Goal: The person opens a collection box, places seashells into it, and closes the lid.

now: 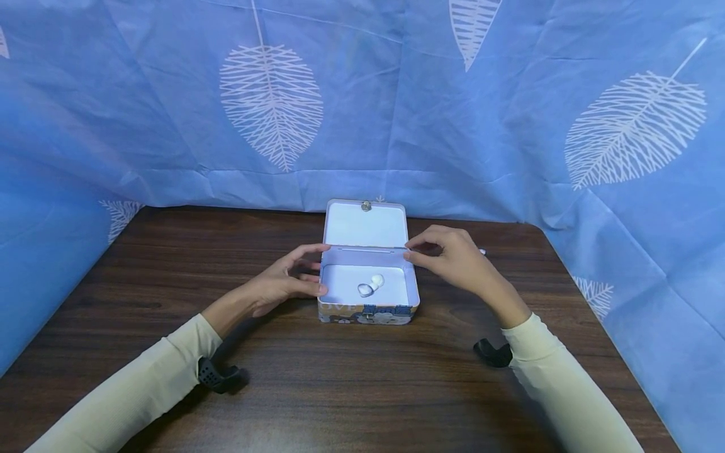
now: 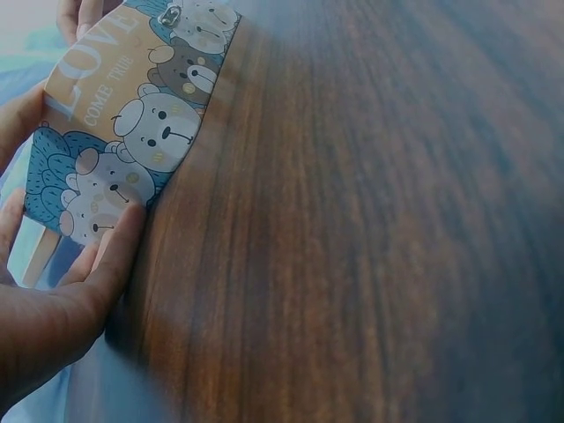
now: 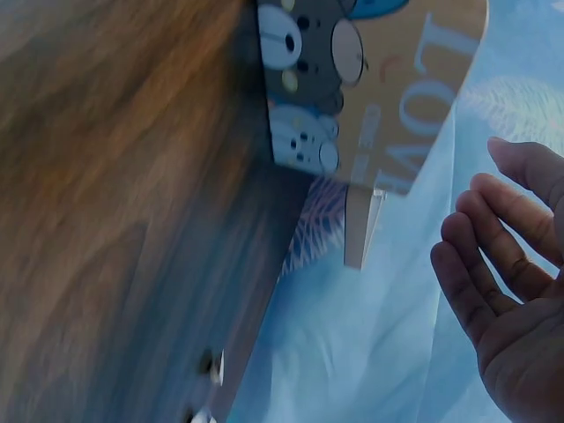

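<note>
A hinged tin box [image 1: 369, 314] with printed cartoon bears stands on the table, lid [image 1: 365, 224] raised. Inside lie a small white round piece [image 1: 377, 280] and a heart-shaped piece [image 1: 365, 290] with a dark outline. My left hand [image 1: 283, 280] spans the box's left end, thumb near the front corner, forefinger near the hinge. The left wrist view shows that hand's extended fingers against the printed tin [image 2: 106, 189]. Thumb and forefinger of my right hand [image 1: 450, 255] reach the right rear corner by the hinge, with nothing visible between them. In the right wrist view its fingers [image 3: 480, 220] are loosely bent.
The dark wooden table [image 1: 317, 390] ends at a blue curtain [image 1: 396, 126] with white leaf prints just behind the raised lid. A small white item [image 1: 483, 251] lies on the table beyond the right hand. Black wrist straps [image 1: 218, 376] hang below both sleeves.
</note>
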`<state>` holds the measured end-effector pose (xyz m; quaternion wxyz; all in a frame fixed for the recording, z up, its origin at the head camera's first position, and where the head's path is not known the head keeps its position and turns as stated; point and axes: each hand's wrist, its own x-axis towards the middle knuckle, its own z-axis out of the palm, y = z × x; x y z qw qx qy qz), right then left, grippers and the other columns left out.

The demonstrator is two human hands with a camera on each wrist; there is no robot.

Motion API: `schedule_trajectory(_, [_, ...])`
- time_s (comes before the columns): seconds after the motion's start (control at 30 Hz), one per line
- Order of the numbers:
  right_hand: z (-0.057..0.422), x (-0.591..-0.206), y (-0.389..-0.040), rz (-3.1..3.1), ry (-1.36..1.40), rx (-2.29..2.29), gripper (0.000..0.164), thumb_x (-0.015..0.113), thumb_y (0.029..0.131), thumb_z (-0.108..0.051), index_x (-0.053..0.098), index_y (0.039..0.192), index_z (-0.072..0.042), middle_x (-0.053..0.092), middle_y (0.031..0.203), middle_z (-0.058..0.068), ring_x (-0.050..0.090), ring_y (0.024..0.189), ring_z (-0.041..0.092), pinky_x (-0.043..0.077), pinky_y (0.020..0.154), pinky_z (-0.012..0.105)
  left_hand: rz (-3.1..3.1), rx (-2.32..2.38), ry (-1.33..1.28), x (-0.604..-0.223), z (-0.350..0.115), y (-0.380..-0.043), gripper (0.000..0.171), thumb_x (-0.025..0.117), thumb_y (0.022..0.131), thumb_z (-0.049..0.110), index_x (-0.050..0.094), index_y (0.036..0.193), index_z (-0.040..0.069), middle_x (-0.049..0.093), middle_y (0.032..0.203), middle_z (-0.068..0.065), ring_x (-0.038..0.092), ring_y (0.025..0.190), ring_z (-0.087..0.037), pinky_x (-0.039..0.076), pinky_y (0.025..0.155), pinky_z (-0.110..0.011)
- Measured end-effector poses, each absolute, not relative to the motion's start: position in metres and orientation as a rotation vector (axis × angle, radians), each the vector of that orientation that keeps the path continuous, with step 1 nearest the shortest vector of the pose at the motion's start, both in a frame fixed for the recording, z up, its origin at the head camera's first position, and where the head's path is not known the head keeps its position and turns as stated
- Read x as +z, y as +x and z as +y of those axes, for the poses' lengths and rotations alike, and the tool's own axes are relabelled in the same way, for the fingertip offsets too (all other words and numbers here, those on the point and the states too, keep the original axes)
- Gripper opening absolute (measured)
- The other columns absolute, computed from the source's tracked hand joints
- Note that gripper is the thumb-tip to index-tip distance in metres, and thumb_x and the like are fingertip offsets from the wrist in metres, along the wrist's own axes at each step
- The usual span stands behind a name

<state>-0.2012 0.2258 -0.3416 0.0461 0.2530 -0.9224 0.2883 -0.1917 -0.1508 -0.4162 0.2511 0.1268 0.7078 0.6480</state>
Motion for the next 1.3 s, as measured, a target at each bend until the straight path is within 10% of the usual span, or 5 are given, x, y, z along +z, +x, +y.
schedule_trajectory(0.47, [0.275, -0.34, -0.201, -2.814, 0.627, 0.871, 0.022, 0.081, 0.107, -0.031, 0.087, 0.12, -0.014, 0.082, 0.113, 0.002, 0.076, 0.101, 0.019, 0.059, 0.086, 0.017, 1.93, 1.764, 0.332, -0.417, -0.151, -0.191, 0.092, 0.089, 0.098, 0.014, 0.04, 0.174, 0.031, 0.033, 0.173, -0.021, 0.049, 0.156, -0.046, 0.055, 0.12, -0.051])
schedule_trajectory(1.3, [0.361, -0.38, -0.244, -3.147, 0.344, 0.781, 0.045, 0.084, 0.103, -0.041, 0.081, 0.134, -0.007, 0.084, 0.118, 0.01, 0.074, 0.099, 0.016, 0.059, 0.085, 0.035, 1.94, 1.781, 0.309, -0.416, -0.15, -0.191, 0.091, 0.09, 0.096, 0.012, 0.046, 0.171, 0.034, 0.036, 0.171, -0.019, 0.049, 0.155, -0.044, 0.056, 0.12, -0.051])
